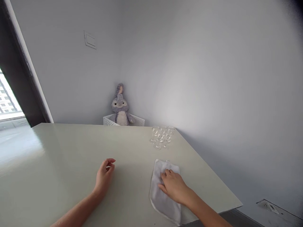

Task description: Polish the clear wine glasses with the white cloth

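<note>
A white cloth [163, 201] lies mostly flat on the pale table, near its right front edge. My right hand [174, 186] is over the cloth's upper half, its bent fingers closed against the fabric and the thumb lower down on it. To the left, my left hand [105, 173] is just above the bare tabletop with loosely curled fingers, a gap to the thumb and nothing held. Beyond the cloth, several clear stemmed glasses [162, 135] stand upright in a tight group; neither hand touches them.
The pale table [78, 151] has its right edge [208, 167] beside the cloth. Behind the far edge, a grey plush rabbit [120, 105] sits in a white perforated basket [139, 121] in the wall corner. A socket panel [272, 208] is low on the right.
</note>
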A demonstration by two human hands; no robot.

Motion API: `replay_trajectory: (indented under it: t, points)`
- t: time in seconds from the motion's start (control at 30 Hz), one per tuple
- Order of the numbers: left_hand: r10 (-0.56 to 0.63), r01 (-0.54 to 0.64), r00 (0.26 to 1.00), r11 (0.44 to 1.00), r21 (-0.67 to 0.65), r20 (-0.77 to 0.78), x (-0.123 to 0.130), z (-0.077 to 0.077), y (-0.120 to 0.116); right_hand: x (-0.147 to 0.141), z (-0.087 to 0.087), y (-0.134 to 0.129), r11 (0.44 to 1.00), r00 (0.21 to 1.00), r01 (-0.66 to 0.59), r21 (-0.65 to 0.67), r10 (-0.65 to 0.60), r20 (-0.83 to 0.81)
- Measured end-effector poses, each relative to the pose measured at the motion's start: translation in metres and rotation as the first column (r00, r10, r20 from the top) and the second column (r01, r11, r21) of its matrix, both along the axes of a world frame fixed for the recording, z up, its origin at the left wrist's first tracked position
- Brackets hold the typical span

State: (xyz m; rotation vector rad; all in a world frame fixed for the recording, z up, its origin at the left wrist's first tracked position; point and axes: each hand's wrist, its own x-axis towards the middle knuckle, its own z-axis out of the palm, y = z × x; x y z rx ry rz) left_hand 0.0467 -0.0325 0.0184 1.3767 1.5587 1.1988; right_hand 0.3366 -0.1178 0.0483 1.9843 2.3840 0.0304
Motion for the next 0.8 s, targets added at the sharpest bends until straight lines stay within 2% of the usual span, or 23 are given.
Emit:
replay_trajectory:
  t: [0.1,0.17,0.3,0.43,0.53,0.6,0.7,0.8]
  points:
    - [-0.011,0.011,1.0,1.0,0.001,-0.016,0.001,0.003,-0.001,-0.014,0.016,0.022,0.999,0.998,0.007,0.037,-0.004,-0.07]
    - [-0.046,0.046,0.998,0.999,0.001,-0.048,0.001,0.003,-0.001,-0.022,0.016,0.04,0.997,0.992,-0.008,0.078,0.018,-0.123]
    - [-0.148,0.139,0.982,0.987,-0.076,-0.119,0.003,-0.001,0.005,-0.042,-0.003,0.068,0.988,0.97,-0.149,0.048,0.156,-0.185]
    - [-0.311,0.281,0.932,0.945,-0.167,-0.186,0.018,0.0,0.021,-0.051,-0.023,0.075,0.984,0.968,-0.136,0.111,0.156,-0.195]
    - [-0.446,0.426,0.876,0.894,-0.141,-0.185,0.049,0.008,0.039,-0.05,-0.029,0.074,0.982,0.965,-0.121,0.147,0.151,-0.213]
    - [-0.511,0.499,0.853,0.858,-0.12,-0.108,0.079,0.015,0.053,-0.049,-0.029,0.073,0.983,0.963,-0.116,0.142,0.147,-0.227]
    - [-0.548,0.537,0.835,0.828,-0.16,-0.034,0.129,0.02,0.075,-0.048,-0.028,0.073,0.987,0.963,-0.097,0.128,0.125,-0.24]
    - [-0.556,0.554,0.83,0.815,-0.173,0.04,0.176,0.017,0.096,-0.046,-0.029,0.073,0.988,0.958,-0.102,0.117,0.13,-0.256]
